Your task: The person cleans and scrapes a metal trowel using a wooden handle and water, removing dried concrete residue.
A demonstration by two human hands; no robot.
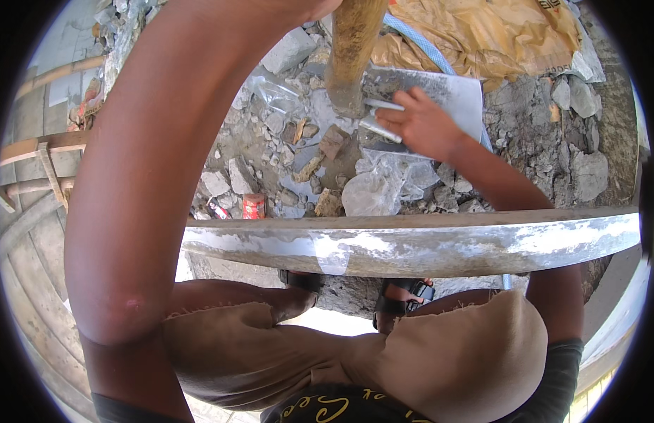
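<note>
My left arm reaches up past the wooden post [344,67]. Only a sliver of my left hand [327,8] shows at the top edge, beside the post; its fingers are cut off, and whether it grips the post cannot be made out. Beyond the long beam, my right hand [427,128] bends its fingers around a pale bar-shaped handle [378,130] at a flat, rectangular grey plate [457,95], which looks like a plastering float. The plate lies on the rubble, next to the foot of the post. Clear crumpled plastic [390,185] lies just below it.
A long, whitish-stained beam [426,243] crosses in front of my legs. Broken stones [334,141] and grey debris cover the ground. Brown sacking [475,35] and a blue hose [420,42] lie at the back. A red can [254,206] and wooden slats [45,149] are at left.
</note>
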